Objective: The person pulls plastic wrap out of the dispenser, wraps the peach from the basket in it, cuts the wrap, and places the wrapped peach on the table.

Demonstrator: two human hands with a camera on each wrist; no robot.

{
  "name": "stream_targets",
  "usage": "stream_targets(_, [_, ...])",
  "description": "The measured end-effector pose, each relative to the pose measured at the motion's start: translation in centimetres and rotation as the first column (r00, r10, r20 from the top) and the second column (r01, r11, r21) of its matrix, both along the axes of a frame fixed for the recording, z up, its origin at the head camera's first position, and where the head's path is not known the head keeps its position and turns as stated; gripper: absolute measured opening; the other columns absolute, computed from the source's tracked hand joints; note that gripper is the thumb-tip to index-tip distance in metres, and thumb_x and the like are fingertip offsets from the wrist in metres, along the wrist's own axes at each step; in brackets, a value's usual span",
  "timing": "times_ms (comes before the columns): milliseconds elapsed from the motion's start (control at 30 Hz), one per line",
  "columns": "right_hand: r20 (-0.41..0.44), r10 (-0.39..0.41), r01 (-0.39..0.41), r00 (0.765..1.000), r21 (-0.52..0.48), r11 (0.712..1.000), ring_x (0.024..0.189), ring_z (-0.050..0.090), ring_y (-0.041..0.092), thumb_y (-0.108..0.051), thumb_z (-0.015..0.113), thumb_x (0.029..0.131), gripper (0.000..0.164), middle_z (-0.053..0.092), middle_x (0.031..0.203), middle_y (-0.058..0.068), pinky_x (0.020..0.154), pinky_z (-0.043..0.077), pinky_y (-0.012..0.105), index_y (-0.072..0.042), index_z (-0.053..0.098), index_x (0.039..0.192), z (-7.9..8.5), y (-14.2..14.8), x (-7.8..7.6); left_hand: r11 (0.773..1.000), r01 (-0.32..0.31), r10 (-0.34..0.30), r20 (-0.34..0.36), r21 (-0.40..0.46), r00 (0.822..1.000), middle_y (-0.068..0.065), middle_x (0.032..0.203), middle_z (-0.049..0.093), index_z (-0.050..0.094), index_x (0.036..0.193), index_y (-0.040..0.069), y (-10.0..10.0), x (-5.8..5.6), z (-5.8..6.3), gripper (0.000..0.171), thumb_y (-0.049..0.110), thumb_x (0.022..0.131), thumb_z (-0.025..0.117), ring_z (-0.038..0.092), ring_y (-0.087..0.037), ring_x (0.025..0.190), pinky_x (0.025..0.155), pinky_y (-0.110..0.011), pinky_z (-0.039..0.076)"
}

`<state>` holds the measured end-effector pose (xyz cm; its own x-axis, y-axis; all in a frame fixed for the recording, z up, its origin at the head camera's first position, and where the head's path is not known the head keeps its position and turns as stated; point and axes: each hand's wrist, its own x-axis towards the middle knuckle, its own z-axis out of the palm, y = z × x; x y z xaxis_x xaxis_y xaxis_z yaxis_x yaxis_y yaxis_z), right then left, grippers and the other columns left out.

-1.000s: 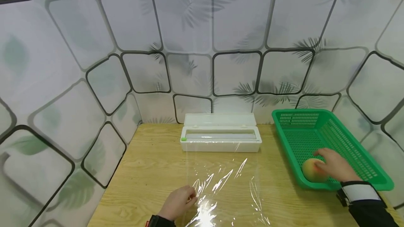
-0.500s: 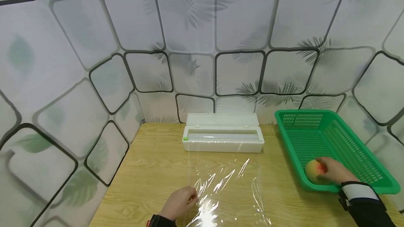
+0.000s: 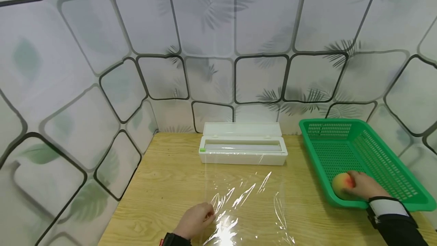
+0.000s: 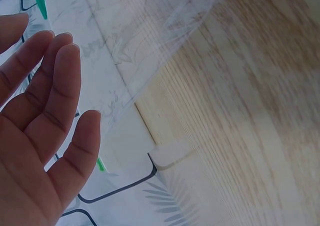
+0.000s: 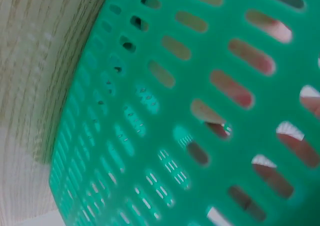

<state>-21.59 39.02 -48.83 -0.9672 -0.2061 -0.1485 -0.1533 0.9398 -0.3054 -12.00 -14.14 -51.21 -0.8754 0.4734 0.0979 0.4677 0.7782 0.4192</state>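
Note:
My right hand (image 3: 365, 186) grips a round yellow-and-red peach (image 3: 341, 186) inside the green plastic basket (image 3: 379, 151), near its front left corner. Through the basket's slots in the right wrist view, parts of the peach (image 5: 235, 88) and hand show. A sheet of clear plastic wrap (image 3: 250, 196) lies across the wooden table, drawn out from a white wrap dispenser (image 3: 243, 158) with its lid raised. Beside the wrap's left edge rests my left hand (image 3: 195, 219). In the left wrist view that hand (image 4: 47, 121) has relaxed, slightly bent fingers with nothing between them.
The wooden table (image 3: 164, 177) backs onto patterned curtain-like walls (image 3: 211, 79). At its back middle stands the dispenser, with a small green piece (image 3: 203, 150) at the left end. The basket's wall rises on the right, between the right hand and the wrap.
My right hand has lowered onto the peach and its fingers have closed round it. The left hand has stayed in place. The head view has shifted slightly.

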Motion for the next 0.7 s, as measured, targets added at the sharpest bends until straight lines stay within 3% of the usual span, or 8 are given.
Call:
stream_targets(267, [0.068,-0.062,0.059,0.996,0.048,0.997,0.072,0.053,0.038,-0.054,0.061,0.073,0.082,0.054,0.080,0.023,0.059,0.042,0.046,0.022,0.044,0.101,0.61,-0.53,0.27,1.000,0.006,-0.005,-0.024,0.021,1.000,0.013,0.066,0.046,0.055,0.070,0.015,0.06,0.06,-0.27,0.013,0.017,0.081,0.062,0.043,0.000,0.059,0.051,-0.018,0.038])
stream_targets(500, [0.141,-0.093,0.094,0.986,-0.003,0.996,0.063,0.051,0.023,-0.043,0.065,0.073,0.059,0.053,0.072,0.011,0.053,0.040,0.039,0.013,0.050,0.086,0.54,-0.70,0.41,1.000,0.004,-0.004,-0.012,0.016,1.000,0.012,0.066,0.047,0.055,0.070,0.015,0.04,0.36,-0.16,0.014,0.016,0.081,0.062,0.043,0.000,0.058,0.050,-0.018,0.038])
stream_targets(567, [0.141,-0.095,0.096,0.985,-0.004,0.995,0.065,0.052,0.026,-0.041,0.066,0.073,0.059,0.054,0.074,0.015,0.055,0.041,0.040,0.014,0.050,0.089,0.48,-0.65,0.38,1.000,0.005,-0.005,-0.012,0.014,1.000,0.012,0.066,0.047,0.054,0.070,0.015,0.04,0.40,-0.16,0.014,0.016,0.081,0.062,0.043,0.000,0.058,0.050,-0.018,0.038])
stream_targets(700, [0.116,-0.055,0.058,0.992,-0.021,0.998,0.078,0.053,0.040,-0.038,0.069,0.072,0.074,0.053,0.089,0.030,0.062,0.043,0.047,0.021,0.041,0.109,0.08,-0.33,0.29,1.000,-0.001,0.002,-0.017,0.011,1.000,0.012,0.066,0.047,0.055,0.070,0.015,-0.03,0.45,-0.18,0.013,0.015,0.081,0.062,0.043,0.000,0.058,0.051,-0.018,0.038])
